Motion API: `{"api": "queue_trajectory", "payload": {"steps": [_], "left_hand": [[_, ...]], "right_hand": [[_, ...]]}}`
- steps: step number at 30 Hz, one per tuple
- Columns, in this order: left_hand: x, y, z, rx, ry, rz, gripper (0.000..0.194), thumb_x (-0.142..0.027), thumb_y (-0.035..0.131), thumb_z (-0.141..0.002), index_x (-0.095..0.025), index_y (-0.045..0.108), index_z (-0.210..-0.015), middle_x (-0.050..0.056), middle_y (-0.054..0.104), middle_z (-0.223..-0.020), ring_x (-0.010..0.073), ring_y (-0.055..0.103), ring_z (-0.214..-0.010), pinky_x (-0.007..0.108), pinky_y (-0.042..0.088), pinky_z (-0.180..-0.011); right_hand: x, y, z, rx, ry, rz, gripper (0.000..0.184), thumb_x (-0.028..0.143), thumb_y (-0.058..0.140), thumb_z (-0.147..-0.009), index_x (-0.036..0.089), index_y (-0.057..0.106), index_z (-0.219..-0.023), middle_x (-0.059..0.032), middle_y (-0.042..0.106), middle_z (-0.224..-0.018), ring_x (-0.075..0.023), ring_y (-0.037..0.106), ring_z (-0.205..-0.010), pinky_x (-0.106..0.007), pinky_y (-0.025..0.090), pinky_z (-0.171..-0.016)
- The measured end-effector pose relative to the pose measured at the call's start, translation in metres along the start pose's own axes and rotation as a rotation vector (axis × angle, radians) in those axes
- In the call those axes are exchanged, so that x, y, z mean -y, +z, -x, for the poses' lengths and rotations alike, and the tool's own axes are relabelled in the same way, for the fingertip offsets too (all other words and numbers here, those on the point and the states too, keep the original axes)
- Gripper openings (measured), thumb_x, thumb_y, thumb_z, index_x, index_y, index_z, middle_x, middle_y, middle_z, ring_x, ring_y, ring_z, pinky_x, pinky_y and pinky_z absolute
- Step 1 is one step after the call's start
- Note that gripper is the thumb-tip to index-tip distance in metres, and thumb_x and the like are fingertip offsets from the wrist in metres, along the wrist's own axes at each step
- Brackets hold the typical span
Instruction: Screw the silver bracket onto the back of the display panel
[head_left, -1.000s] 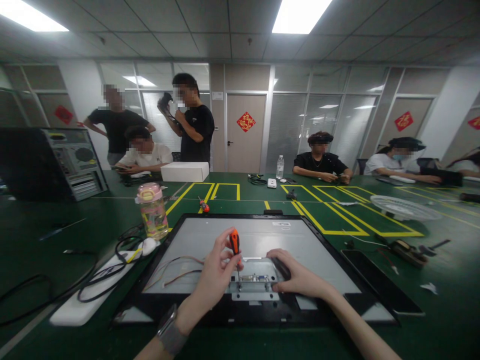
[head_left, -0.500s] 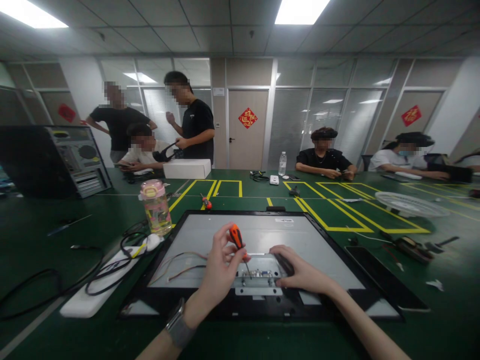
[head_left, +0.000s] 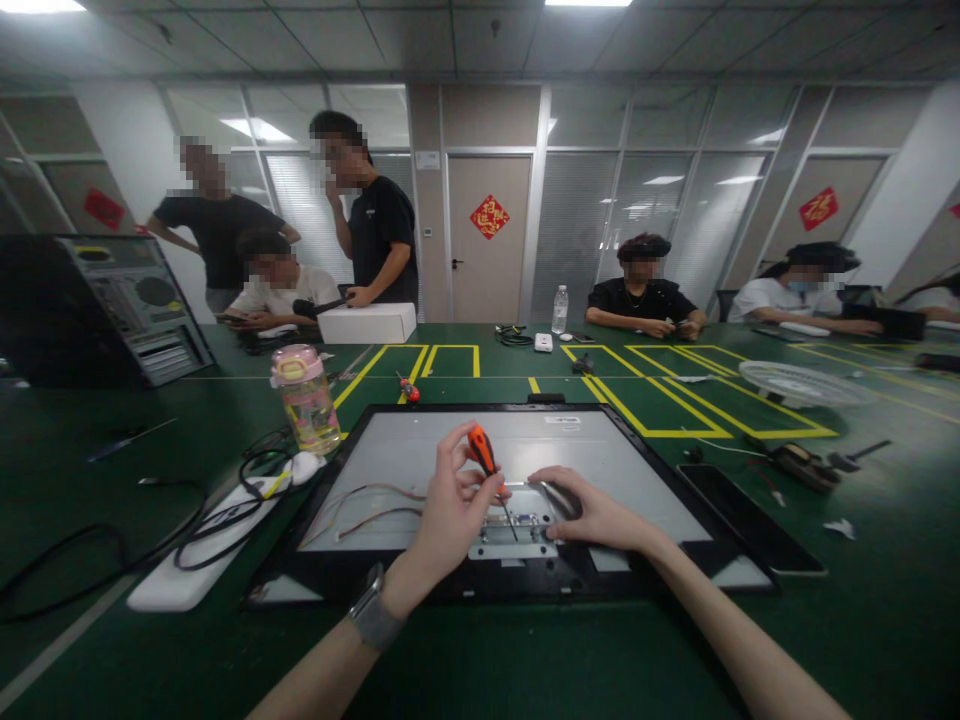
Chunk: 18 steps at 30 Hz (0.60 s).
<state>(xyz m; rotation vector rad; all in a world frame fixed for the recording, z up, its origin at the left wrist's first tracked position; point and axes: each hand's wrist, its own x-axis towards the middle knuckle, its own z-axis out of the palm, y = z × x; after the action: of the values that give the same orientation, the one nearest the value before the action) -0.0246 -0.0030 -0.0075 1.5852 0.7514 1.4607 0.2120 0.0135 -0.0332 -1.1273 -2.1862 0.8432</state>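
My left hand (head_left: 457,497) is closed around an orange and black screwdriver (head_left: 482,450). The tool slants, its thin shaft pointing down and right over a metal bracket (head_left: 491,551) with connector ports. That bracket sits on the back of a flat display panel (head_left: 442,440) with a black frame, lying on the table. My right hand (head_left: 592,512) grips a dark, rounded piece (head_left: 561,497) at the bracket's right side, thumb near the bracket's edge. What this piece is cannot be made out. Thin loose wires (head_left: 367,512) lie on the panel left of my left hand.
Left of the panel are a white power strip (head_left: 176,575) with black cables and a pink-lidded bottle (head_left: 307,405). A computer case (head_left: 90,310) stands far left. On the right lie a dark flat panel (head_left: 750,520) and a caliper-like tool (head_left: 855,458). Several people sit or stand beyond the table.
The screwdriver has tilted from nearly upright, its tip shifting right across the bracket. My right hand stays at the bracket's right side. A standing person has lowered a black object to the white box.
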Motion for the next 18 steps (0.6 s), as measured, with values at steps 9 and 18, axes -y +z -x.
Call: {"api": "queue_trajectory", "payload": {"steps": [9, 18], "left_hand": [[0.013, 0.028, -0.013, 0.161, 0.077, -0.09, 0.056, -0.017, 0.06, -0.083, -0.029, 0.034, -0.132, 0.006, 0.052, -0.118, 0.0088, 0.065, -0.068, 0.025, 0.061, -0.061], [0.014, 0.029, -0.01, 0.166, 0.12, -0.135, 0.055, -0.016, 0.059, -0.084, -0.03, 0.035, -0.132, 0.005, 0.052, -0.117, 0.0077, 0.065, -0.068, 0.023, 0.06, -0.061]], "right_hand": [[-0.011, 0.0, 0.0, 0.01, 0.007, -0.023, 0.07, 0.034, 0.076, -0.067, 0.023, 0.047, -0.129, -0.0079, 0.049, -0.131, -0.0274, 0.045, -0.122, -0.045, 0.032, -0.107], [-0.013, 0.004, -0.002, -0.023, -0.046, 0.003, 0.069, 0.034, 0.078, -0.066, 0.023, 0.048, -0.128, -0.008, 0.05, -0.127, -0.0262, 0.046, -0.12, -0.043, 0.035, -0.105]]}}
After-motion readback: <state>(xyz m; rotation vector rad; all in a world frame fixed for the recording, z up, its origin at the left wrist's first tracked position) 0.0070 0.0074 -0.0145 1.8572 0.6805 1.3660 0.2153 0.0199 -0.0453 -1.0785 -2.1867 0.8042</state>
